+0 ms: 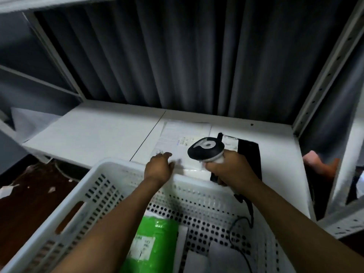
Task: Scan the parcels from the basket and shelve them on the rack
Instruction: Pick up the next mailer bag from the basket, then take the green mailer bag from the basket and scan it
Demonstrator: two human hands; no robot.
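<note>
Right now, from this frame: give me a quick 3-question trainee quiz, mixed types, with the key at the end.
1. True or false: the right hand grips the scanner.
2. Pick one: the coloured parcel in the basket is A red, B green, C blue.
3. Fill in: the left hand touches a white parcel lying on the ____.

Key: 1 true; 2 B; 3 shelf.
</note>
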